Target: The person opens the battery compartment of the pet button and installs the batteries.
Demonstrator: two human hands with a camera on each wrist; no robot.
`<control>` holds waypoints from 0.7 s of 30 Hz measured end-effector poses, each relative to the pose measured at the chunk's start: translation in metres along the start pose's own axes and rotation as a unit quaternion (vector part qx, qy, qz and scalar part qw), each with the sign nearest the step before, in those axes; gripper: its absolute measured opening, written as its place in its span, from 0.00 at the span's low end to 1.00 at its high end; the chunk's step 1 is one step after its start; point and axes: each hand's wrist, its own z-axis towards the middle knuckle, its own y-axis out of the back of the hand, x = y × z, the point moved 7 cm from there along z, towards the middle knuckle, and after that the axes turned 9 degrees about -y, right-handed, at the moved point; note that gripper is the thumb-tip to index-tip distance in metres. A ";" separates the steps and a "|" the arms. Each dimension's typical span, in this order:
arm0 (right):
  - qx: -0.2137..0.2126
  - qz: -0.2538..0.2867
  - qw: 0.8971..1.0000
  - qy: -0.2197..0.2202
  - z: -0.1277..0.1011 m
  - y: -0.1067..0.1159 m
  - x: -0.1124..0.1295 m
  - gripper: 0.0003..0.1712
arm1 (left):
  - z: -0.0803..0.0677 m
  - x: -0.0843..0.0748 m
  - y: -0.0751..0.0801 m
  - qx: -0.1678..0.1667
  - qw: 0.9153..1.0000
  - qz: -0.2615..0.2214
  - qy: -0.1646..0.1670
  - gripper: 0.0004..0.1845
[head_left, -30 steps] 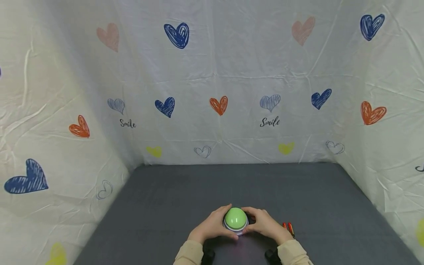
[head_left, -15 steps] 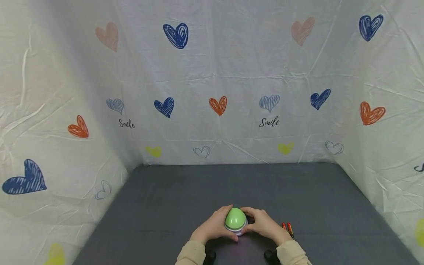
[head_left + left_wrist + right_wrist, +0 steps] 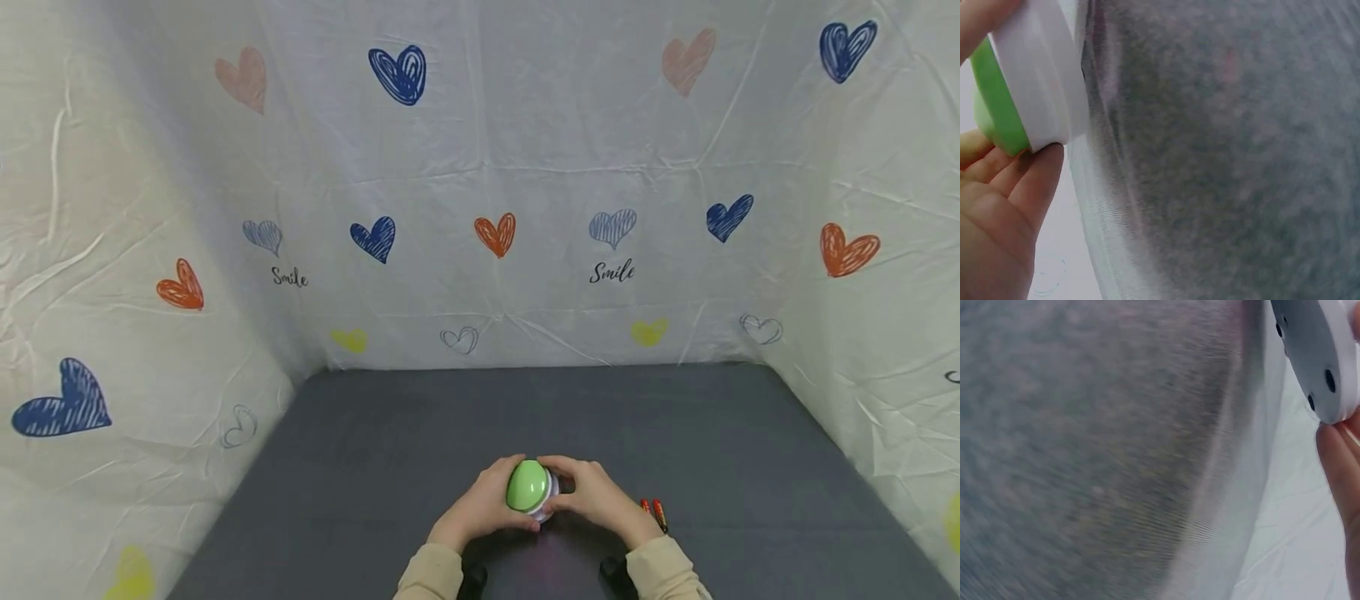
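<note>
Both hands hold a round buzzer button (image 3: pixel 527 485) with a glossy green dome and a white base, low in the middle of the head view. The left hand (image 3: pixel 482 507) grips its left side, thumb at the near edge and fingers at the far edge. From the right, the right hand (image 3: pixel 597 502) pinches the white base (image 3: pixel 553 492) between thumb and fingers. The button is tilted, dome toward the left hand. In the left wrist view fingertips meet the seam of dome and base (image 3: pixel 1041 81). Small dark holes show on the underside (image 3: pixel 1316 359) in the right wrist view.
Two red-and-black batteries (image 3: pixel 658 515) lie on the dark grey tabletop (image 3: pixel 420 433) just right of the right forearm, one partly hidden. A white curtain (image 3: pixel 540 108) printed with hearts and "Smile" surrounds the table at the back and sides.
The button has tilted, its green dome turning from facing up to facing left, so more white base shows on the right. Both hands have moved slightly up in the view with it.
</note>
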 end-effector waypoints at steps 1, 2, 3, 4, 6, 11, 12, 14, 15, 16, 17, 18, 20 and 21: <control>-0.002 0.005 1.000 0.004 0.000 0.001 0.003 0.37 | 0.000 -0.001 0.001 -0.003 1.000 -0.004 0.000 0.54; -0.006 0.009 1.000 0.009 -0.001 0.003 0.006 0.37 | -0.001 -0.002 0.003 -0.006 1.000 -0.009 0.000 0.53; -0.009 0.010 1.000 0.014 -0.001 0.004 0.009 0.37 | -0.001 -0.004 0.005 -0.010 1.000 -0.012 -0.002 0.53; -0.012 0.011 1.000 0.019 -0.002 0.006 0.012 0.36 | -0.001 -0.006 0.006 -0.013 1.000 -0.017 -0.002 0.53; -0.017 0.013 0.999 0.027 -0.003 0.009 0.018 0.36 | -0.002 -0.009 0.010 -0.020 1.000 -0.021 -0.009 0.53; -0.019 0.023 0.999 0.037 -0.006 0.016 0.039 0.34 | -0.002 -0.018 0.017 -0.034 0.999 -0.016 -0.026 0.52; -0.018 0.025 0.999 0.039 -0.006 0.017 0.041 0.34 | -0.002 -0.019 0.018 -0.036 0.999 -0.017 -0.029 0.52; -0.018 0.024 0.999 0.044 -0.006 0.018 0.046 0.34 | -0.002 -0.021 0.019 -0.040 0.998 -0.027 -0.035 0.51; -0.018 0.024 0.998 0.048 -0.004 0.017 0.044 0.34 | -0.002 -0.022 0.019 -0.041 0.998 -0.034 -0.037 0.51; -0.017 0.027 0.998 0.050 -0.004 0.017 0.046 0.34 | -0.002 -0.023 0.019 -0.044 0.997 -0.043 -0.039 0.51; -0.017 0.026 0.998 0.054 -0.004 0.017 0.049 0.34 | -0.002 -0.023 0.019 -0.046 0.997 -0.051 -0.041 0.51; -0.017 0.028 0.998 0.057 -0.004 0.017 0.051 0.34 | -0.002 -0.024 0.019 -0.050 0.996 -0.062 -0.046 0.50; -0.018 0.038 0.997 0.058 -0.005 0.016 0.053 0.34 | -0.003 -0.025 0.018 -0.058 0.994 -0.081 -0.051 0.50; -0.021 0.044 0.997 0.056 -0.006 0.016 0.054 0.35 | -0.004 -0.025 0.018 -0.062 0.993 -0.086 -0.054 0.50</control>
